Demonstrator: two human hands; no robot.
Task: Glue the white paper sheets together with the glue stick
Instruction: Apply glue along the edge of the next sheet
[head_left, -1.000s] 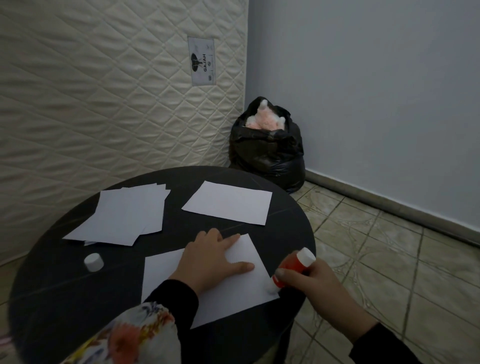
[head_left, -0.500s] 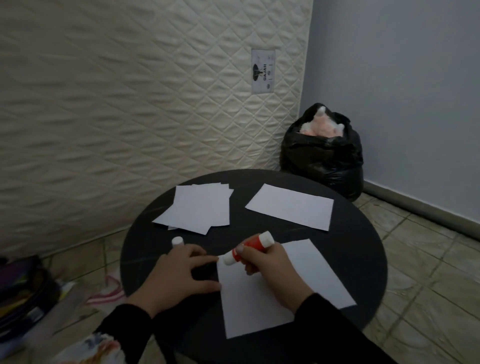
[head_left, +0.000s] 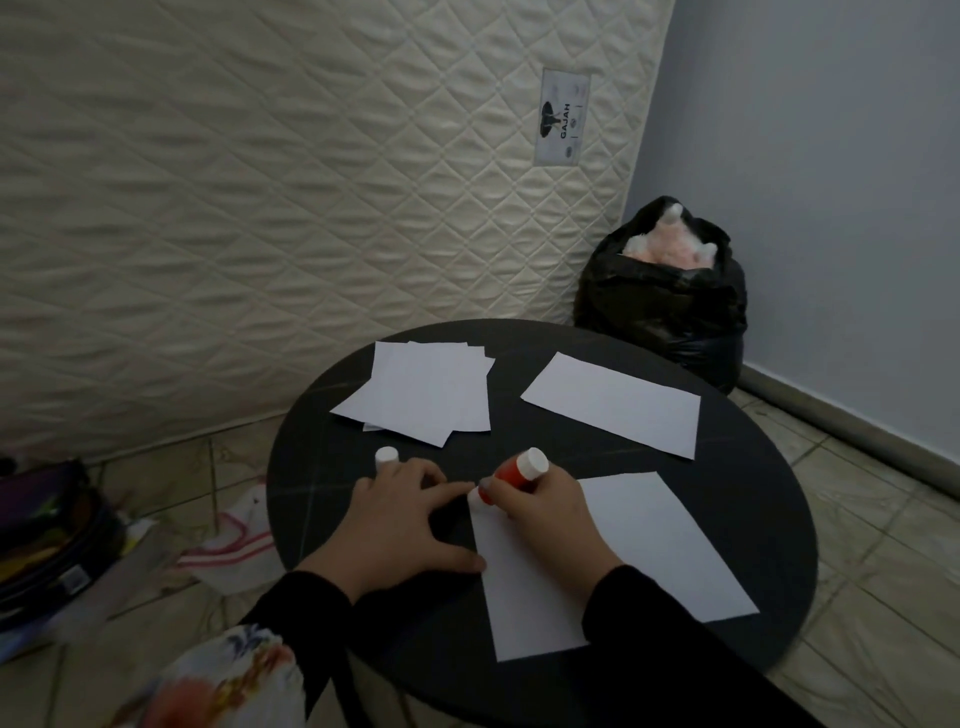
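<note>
A red glue stick (head_left: 511, 477) is gripped in the right hand (head_left: 545, 512), its tip pressed on the near sheet's (head_left: 649, 551) far left corner. That sheet's left edge is pinned by the left hand (head_left: 400, 525).

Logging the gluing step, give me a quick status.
Right hand grips glue stick, tip at near sheet corner. Left hand flat at sheet edge. Cap off. Nothing blocking.

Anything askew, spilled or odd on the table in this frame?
Nothing spilled or damaged. The paper stack at the far left is fanned unevenly, with corners sticking out. The glue stick in the right hand is uncapped; its white cap stands loose by the left hand.
</note>
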